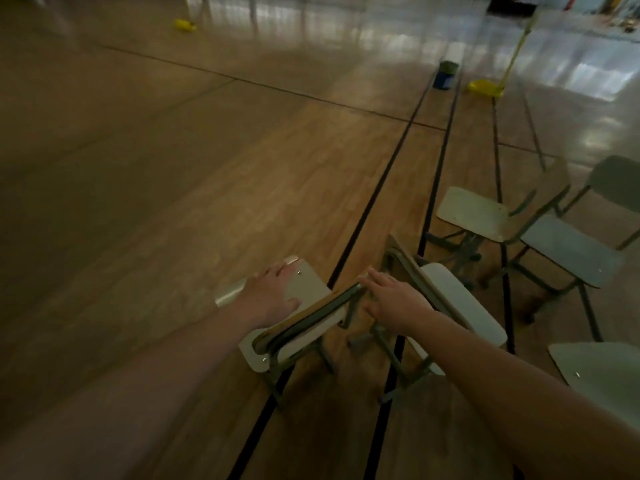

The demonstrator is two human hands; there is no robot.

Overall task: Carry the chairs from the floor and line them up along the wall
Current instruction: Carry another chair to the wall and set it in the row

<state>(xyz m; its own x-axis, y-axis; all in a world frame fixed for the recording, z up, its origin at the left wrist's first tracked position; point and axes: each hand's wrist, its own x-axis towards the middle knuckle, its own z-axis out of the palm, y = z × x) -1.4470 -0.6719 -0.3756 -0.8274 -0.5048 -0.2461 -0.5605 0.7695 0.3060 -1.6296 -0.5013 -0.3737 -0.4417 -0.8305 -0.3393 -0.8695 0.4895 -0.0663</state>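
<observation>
A small chair (pixel 311 327) with pale seat and green metal legs stands on the wooden floor just in front of me. My left hand (pixel 273 294) lies flat on its seat, fingers straight. My right hand (pixel 391 301) rests with extended fingers against the right end of its curved backrest. A second chair (pixel 457 296) stands close on the right, almost touching the first. Further right are two more chairs, one cream (pixel 474 216) and one grey (pixel 571 252). Another pale seat (pixel 602 372) shows at the lower right edge.
Black lines run along the wooden floor (pixel 173 202) toward the back. A blue can (pixel 445 76) and a yellow base with a yellow pole (pixel 483 87) stand far ahead. A small yellow object (pixel 183 25) lies at the far left.
</observation>
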